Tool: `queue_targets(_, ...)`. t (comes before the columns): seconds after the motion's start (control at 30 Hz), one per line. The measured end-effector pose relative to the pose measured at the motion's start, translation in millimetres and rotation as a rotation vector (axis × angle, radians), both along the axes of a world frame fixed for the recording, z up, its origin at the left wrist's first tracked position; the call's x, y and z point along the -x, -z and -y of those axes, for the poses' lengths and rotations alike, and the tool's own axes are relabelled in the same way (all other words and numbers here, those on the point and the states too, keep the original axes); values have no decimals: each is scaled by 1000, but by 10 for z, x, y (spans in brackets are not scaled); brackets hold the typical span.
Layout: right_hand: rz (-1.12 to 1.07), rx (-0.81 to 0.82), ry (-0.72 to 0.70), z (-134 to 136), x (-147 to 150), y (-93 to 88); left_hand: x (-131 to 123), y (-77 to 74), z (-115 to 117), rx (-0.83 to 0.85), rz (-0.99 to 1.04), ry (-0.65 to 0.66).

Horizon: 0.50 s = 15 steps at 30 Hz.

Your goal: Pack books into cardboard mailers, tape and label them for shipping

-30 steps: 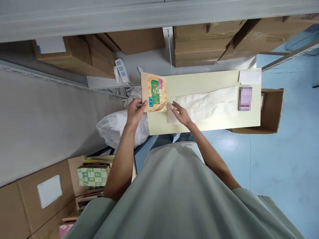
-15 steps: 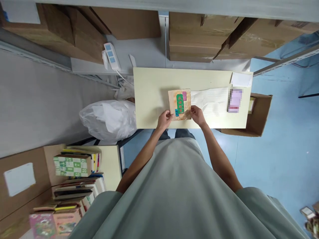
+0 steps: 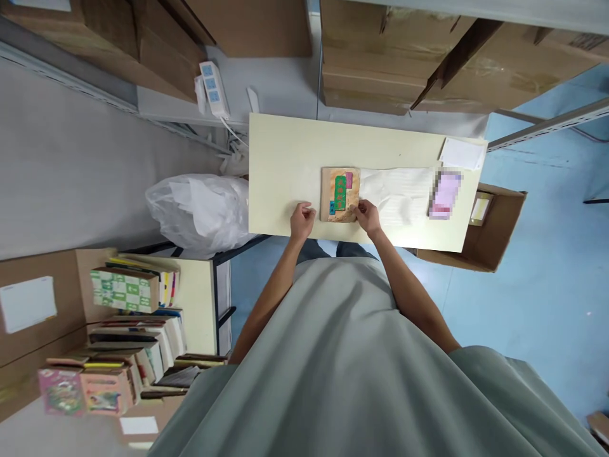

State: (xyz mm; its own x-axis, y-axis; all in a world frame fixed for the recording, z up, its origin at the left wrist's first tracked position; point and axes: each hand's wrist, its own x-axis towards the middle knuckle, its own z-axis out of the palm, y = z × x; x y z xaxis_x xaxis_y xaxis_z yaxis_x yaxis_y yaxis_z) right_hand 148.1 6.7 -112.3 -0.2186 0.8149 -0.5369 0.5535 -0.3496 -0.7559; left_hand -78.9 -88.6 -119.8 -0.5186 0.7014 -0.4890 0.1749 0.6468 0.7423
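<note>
A book [image 3: 327, 195] with a tan cover, a green title panel and small pink and blue blocks lies on the cream table [image 3: 285, 149]. My right hand [image 3: 368, 218] grips its lower right edge, thumb on the cover and the other fingers partly hidden. Just left of the book, my left hand [image 3: 302, 221] is apart from it, fingers loosely bent with a gap and nothing between them. A white wrapping sheet [image 3: 399, 197] spreads out to the right of the book.
A blurred purple item [image 3: 446, 195] and white papers [image 3: 462, 153] lie at the table's right end. An open carton [image 3: 499, 231] stands beyond it. At left are a plastic bag [image 3: 195, 212] and a carton of books [image 3: 137, 336]. Boxes [image 3: 375, 63] line the back shelf.
My left hand has let go of the book's left edge and moved left. The book now rests flatter on the table, with my right hand still on it. The view has shifted slightly.
</note>
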Motion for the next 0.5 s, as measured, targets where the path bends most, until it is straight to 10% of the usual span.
queue_targets(0.5, 288, -49, -337, -116, 22, -229, 322, -139, 3, 143, -359, -221)
